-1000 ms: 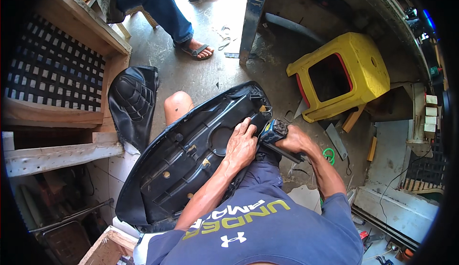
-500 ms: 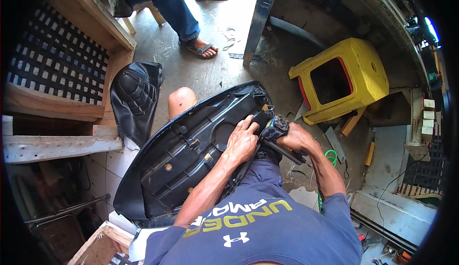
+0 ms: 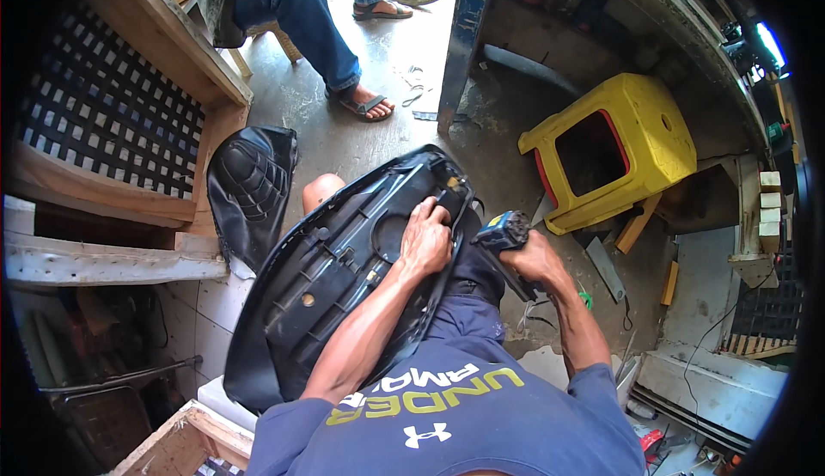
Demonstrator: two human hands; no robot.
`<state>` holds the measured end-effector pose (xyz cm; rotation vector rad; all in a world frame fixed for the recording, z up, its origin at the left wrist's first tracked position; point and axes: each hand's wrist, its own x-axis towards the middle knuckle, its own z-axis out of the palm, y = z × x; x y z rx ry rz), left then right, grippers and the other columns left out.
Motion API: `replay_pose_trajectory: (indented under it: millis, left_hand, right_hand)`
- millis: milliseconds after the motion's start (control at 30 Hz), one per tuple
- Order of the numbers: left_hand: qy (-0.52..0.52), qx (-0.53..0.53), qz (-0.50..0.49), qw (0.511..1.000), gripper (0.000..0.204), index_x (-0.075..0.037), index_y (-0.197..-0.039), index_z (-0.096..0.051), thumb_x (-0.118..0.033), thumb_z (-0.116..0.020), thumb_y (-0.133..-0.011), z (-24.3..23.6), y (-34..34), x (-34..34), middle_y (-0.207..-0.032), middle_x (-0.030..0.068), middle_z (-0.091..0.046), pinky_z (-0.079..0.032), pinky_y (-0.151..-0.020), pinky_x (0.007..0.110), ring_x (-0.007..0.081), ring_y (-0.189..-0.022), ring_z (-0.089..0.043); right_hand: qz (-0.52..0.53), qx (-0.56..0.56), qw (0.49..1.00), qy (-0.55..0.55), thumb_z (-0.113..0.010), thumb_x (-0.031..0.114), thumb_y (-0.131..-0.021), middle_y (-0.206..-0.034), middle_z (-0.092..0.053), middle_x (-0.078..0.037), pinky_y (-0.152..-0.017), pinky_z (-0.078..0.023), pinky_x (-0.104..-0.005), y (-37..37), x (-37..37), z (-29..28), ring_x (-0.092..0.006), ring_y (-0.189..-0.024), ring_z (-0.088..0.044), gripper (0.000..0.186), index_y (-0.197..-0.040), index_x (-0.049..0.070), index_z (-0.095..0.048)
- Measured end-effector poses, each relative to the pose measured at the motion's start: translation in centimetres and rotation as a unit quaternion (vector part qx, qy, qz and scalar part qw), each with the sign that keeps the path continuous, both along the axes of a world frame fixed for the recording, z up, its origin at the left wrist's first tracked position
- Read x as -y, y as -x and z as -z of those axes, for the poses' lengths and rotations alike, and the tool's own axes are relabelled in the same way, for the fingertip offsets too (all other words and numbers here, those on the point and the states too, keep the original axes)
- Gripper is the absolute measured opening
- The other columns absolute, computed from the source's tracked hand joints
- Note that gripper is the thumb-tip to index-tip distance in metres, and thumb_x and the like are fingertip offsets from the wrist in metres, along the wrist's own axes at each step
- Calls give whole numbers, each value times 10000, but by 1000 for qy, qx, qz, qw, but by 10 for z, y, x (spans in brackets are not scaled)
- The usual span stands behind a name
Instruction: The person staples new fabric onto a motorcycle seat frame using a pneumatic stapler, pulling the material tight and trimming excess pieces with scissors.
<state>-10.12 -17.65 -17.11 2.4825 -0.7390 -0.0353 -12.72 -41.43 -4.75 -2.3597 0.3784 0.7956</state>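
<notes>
At the middle of the head view, I find the black seat shell (image 3: 331, 254), hollow side up, lying over the person's legs. Its long axis runs from about 7:30, the broad end near me, to about 1:30, the farther end. On its inner face, near this farther end, rests the left hand (image 3: 427, 242); its fingers are bent and close together, but I cannot tell if they pinch something or only press. The right hand (image 3: 534, 257) has its fingers wrapped around a dark power tool (image 3: 503, 232), which stands at 3 o'clock from the left hand. Between tool and rim I see a small gap, so the gap is, I judge, the relation that matters most: from the tool, the nearest rim is at about 10 o'clock, and most of the shell between 8 and 9. Therefore the left hand is the nearer one, already touching.
</notes>
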Motion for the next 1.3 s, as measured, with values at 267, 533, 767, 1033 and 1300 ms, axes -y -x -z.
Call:
replay_pose_trajectory:
  millis: [267, 533, 767, 1033, 1300]
  left_hand:
    - [-119, -33, 11, 992, 298, -63, -878, -826, -315, -791, -725, 22, 0, 15, -1418, 112, -586, -136, -1288, 596, 447, -1545, -262]
    - [-116, -78, 91, 986, 300, -188, -843, -851, -418, -854, -650, 26, 2, -5, -1454, 44, -606, -46, -1273, 667, 454, -1589, -156]
    - [-71, -20, 107, 991, 262, -154, -866, -809, -357, -749, -711, 52, -1, -10, -1317, 9, -663, -126, -1267, 636, 415, -1563, -258]
    - [-2, 39, 78, 996, 206, -132, -812, -763, -294, -652, -749, 56, -1, -17, -1037, 23, -736, -248, -1244, 573, 357, -1436, -484]
    - [-6, 39, 75, 996, 200, -162, -813, -790, -300, -715, -690, 61, 0, -18, -1116, -37, -736, -198, -1253, 559, 337, -1502, -408]
  right_hand:
    - [24, 79, 996, -32, -739, 314, -728, -839, -744, -217, -782, -571, -422, 25, 19, 19, -307, -794, -740, 447, -1030, -15, -760]
    - [-104, -57, 991, -69, -755, 324, -717, -810, -738, -202, -715, -539, -436, 28, -1, 2, -270, -744, -705, 426, -955, -28, -730]
    - [-193, -74, 975, -83, -743, 345, -729, -851, -747, -238, -734, -552, -451, 7, -26, -2, -287, -779, -721, 466, -962, -59, -730]
    - [-221, -97, 970, 19, -731, 385, -761, -825, -739, -209, -634, -541, -432, -11, -55, 3, -291, -701, -704, 477, -972, -43, -732]
    - [-181, -117, 976, -39, -708, 343, -745, -711, -688, -166, -572, -508, -408, -20, -41, 1, -237, -603, -653, 416, -847, -60, -716]
